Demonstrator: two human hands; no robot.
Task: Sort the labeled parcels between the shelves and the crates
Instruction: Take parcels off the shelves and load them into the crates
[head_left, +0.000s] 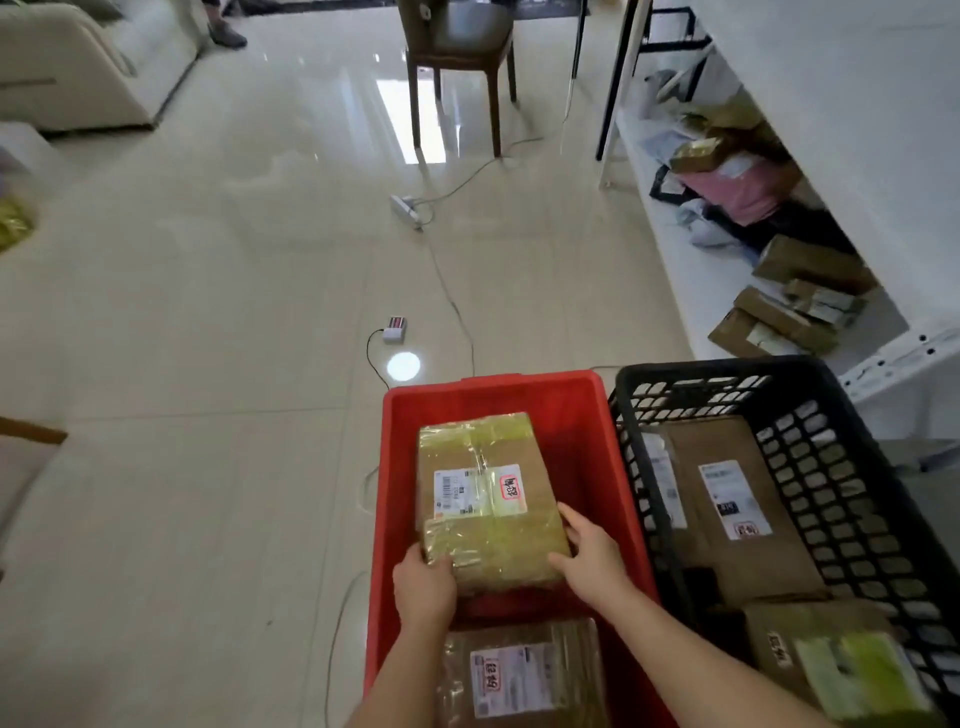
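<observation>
A taped brown parcel (488, 493) with a white label and red writing sits inside the red crate (400, 467). My left hand (423, 584) grips its near left corner and my right hand (589, 558) holds its near right edge. A second labeled parcel (519, 675) lies in the same crate, nearer to me, under my arms. The black slotted crate (841, 467) to the right holds a large brown parcel (737, 499) and a smaller one with green tape (841, 670). The white shelf (691, 270) at right carries several parcels, brown boxes (795, 301) and a pink bag (737, 192).
A power strip (406, 209) and cables trail across the glossy tile floor ahead. A small white device (395, 329) lies on the floor beyond the red crate. A chair (457, 67) stands at the back, a beige sofa (78, 67) at the far left.
</observation>
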